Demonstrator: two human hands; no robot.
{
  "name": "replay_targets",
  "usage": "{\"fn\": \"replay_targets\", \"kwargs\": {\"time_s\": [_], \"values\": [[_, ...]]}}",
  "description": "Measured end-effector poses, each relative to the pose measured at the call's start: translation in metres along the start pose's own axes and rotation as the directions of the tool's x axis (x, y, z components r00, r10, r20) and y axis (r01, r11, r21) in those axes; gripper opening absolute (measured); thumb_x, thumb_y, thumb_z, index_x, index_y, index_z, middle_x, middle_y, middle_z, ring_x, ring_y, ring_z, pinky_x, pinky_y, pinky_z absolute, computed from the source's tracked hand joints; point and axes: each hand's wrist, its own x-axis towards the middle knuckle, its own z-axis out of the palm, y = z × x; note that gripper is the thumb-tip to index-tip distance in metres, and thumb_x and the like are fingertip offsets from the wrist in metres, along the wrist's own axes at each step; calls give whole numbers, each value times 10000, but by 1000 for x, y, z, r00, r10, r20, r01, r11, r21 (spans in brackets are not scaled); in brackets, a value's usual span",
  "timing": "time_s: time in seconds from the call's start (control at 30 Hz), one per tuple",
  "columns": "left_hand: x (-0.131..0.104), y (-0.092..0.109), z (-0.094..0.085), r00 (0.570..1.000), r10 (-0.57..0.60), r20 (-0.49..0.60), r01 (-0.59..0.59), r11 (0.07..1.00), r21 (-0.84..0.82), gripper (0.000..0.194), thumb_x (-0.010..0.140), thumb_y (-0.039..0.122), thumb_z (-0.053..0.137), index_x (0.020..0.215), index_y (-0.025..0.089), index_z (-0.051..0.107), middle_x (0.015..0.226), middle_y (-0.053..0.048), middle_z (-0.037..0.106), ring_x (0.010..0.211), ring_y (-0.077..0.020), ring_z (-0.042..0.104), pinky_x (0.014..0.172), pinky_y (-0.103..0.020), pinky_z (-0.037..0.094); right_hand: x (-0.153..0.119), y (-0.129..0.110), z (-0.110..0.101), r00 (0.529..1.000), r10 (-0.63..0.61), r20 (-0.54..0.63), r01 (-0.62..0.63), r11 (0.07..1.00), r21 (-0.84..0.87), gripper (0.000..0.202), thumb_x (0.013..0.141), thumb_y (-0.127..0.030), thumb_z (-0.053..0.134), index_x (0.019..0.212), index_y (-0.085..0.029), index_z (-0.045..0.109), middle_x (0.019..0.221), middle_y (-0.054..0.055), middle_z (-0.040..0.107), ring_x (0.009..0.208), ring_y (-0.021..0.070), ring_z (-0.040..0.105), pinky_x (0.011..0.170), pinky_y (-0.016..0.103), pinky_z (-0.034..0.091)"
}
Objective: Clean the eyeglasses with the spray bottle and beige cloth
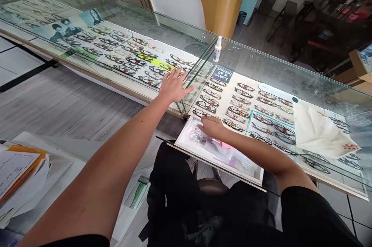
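My left hand (173,86) rests on the glass top of the display case (139,95), fingers spread, holding nothing. My right hand (211,126) reaches into an open white drawer (181,138) below the right-hand case. Its fingers curl down at the clear plastic packets (196,132); whether they grip one is hidden. Further right in the drawer are more clear bags and a pink item (226,145). Under the glass lie rows of eyeglasses (238,112). A white spray bottle (217,50) stands upright on the glass, beyond both hands.
A cream cloth (319,128) lies on the glass at the right. Papers and an orange envelope (29,150) are at the lower left. Beyond the case stand a white chair (177,0) and a cluttered dark table (334,26). The open drawer juts toward my lap.
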Motion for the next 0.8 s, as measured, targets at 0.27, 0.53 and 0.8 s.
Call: {"fn": "replay_targets", "kwargs": {"time_s": [0.27,0.53,0.8], "values": [[6,-5,3,1000,3,-4,-3,1000,2,971,1013,805,358,1805,244,320,1903,-76,217,1776,-344,151,1421,-537,137,-163,53,31,984,-174,-37,175,984,21,646,1146,-654,367,1417,-180,712,1062,163,828,1037,341,773,841,416,543],[8,-8,4,999,33,2,-33,999,-23,974,1074,802,368,1794,148,314,1902,-167,170,1767,-369,149,1409,-599,128,-276,121,132,720,9,-694,-1,1000,12,739,1069,-613,622,1646,-168,494,1294,197,687,1182,377,627,998,521,506],[5,-8,1,999,50,5,-50,999,-6,951,1099,787,371,1788,135,310,1896,-189,171,1763,-386,154,1401,-604,135,-266,123,148,651,61,-757,-244,961,-133,1013,1015,-720,654,1796,-193,283,1591,263,587,1491,479,515,1178,598,437]]}}
